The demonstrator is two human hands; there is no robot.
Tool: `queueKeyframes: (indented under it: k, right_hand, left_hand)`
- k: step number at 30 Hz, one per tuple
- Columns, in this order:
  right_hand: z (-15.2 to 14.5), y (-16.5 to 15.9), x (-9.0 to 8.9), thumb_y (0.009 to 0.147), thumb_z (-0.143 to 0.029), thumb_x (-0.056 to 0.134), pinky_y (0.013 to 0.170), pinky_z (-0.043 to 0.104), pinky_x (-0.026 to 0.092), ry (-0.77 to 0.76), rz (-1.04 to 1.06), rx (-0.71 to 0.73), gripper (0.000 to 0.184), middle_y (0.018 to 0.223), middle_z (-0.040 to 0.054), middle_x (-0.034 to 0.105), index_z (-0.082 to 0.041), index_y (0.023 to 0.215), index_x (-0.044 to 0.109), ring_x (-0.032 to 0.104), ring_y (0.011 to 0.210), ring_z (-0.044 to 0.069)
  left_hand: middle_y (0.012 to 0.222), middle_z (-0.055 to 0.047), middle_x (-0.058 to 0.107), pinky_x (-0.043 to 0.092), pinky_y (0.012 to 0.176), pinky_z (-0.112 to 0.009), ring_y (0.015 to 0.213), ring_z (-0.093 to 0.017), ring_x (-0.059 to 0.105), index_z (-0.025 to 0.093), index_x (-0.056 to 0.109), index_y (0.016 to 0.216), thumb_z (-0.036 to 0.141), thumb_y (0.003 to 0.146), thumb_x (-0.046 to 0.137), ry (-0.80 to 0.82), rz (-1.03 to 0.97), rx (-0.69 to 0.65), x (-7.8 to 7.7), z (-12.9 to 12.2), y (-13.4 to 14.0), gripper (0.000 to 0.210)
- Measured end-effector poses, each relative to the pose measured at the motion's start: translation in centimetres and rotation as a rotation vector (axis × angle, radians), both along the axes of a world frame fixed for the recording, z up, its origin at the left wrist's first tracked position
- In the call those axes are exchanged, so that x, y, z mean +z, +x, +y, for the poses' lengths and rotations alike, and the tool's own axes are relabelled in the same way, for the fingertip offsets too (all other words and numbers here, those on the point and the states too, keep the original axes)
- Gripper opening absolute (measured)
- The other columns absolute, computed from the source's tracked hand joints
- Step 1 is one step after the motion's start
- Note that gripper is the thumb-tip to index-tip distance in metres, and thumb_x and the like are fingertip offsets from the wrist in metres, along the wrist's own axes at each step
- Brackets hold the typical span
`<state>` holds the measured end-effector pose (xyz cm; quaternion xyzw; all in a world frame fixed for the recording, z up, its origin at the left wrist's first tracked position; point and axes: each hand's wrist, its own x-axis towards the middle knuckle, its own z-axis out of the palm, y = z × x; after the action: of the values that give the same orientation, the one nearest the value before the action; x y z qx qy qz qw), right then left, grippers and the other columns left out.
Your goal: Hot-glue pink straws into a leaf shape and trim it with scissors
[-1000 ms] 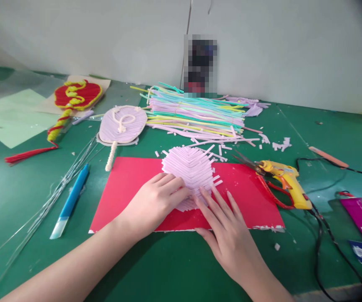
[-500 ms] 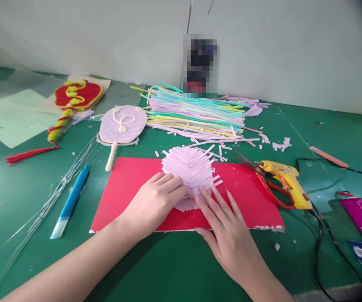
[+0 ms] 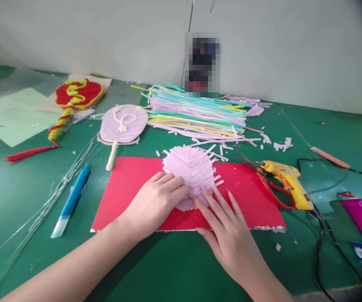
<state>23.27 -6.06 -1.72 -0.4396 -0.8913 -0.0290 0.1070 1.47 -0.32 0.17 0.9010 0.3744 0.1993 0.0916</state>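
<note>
Pretty bright, soft light. Shiny bits on the green counter (image 3: 174,272), L + R sides; dark shadow on it, bottom mid. R corners go black. Edges stretched n fuzzy. Lilac strip mat (image 3: 189,167), mid, looks clear. Blurry squares (image 3: 202,65) top mid.

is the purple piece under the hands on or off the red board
Mostly on: the purple piece overlies the red board, its top past the far edge.

The strip panel (image 3: 190,167) was pale lilac, ribbed in chevrons; I saw a red sheet (image 3: 129,182), a green bench (image 3: 156,268), a yellow glue gun (image 3: 298,188) and a yellow-edged red fan (image 3: 89,93).
</note>
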Motion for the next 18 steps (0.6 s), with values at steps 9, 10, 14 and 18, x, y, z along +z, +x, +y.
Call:
queueKeyframes:
  k: [9,10,14,18]
  right_hand:
    - [0.03,-0.02,-0.04,0.096,-0.036,0.046,0.108,0.053,0.036,0.011,-0.01,0.001,0.054,0.153,0.0049,0.034,-0.019,0.146,0.035,0.027,0.143,0.027]
    - [0.02,-0.01,-0.05,0.096,-0.036,0.046,0.108,0.053,0.036,0.012,-0.01,0.0,0.054,0.153,0.0049,0.033,-0.019,0.146,0.035,0.026,0.143,0.027]
    - [0.01,0.02,-0.05,0.096,-0.036,0.045,0.108,0.054,0.036,0.004,-0.011,-0.001,0.054,0.153,0.0054,0.033,-0.02,0.146,0.034,0.027,0.143,0.028]
    - [0.06,-0.01,0.01,0.096,-0.036,0.044,0.107,0.055,0.037,0.002,-0.016,0.006,0.055,0.153,0.0066,0.034,-0.019,0.147,0.033,0.029,0.142,0.029]
  left_hand:
    - [0.082,-0.004,0.06,0.038,0.07,-0.032,0.074,-0.017,0.052,0.016,0.062,0.089,0.021,0.1,0.033,-0.005,0.008,-0.002,0.07,0.05,0.01,0.032]
    - [0.083,-0.004,0.06,0.038,0.07,-0.032,0.074,-0.017,0.052,0.016,0.062,0.089,0.021,0.1,0.032,-0.007,0.005,-0.003,0.09,0.04,0.01,0.033]
    - [0.084,-0.004,0.061,0.039,0.071,-0.032,0.075,-0.017,0.052,0.016,0.062,0.089,0.021,0.1,0.033,-0.012,-0.002,0.004,0.07,0.08,0.02,0.032]
    - [0.083,-0.003,0.062,0.039,0.07,-0.031,0.075,-0.016,0.054,0.017,0.062,0.087,0.021,0.1,0.035,-0.031,-0.047,0.021,-0.14,0.22,0.04,0.03]
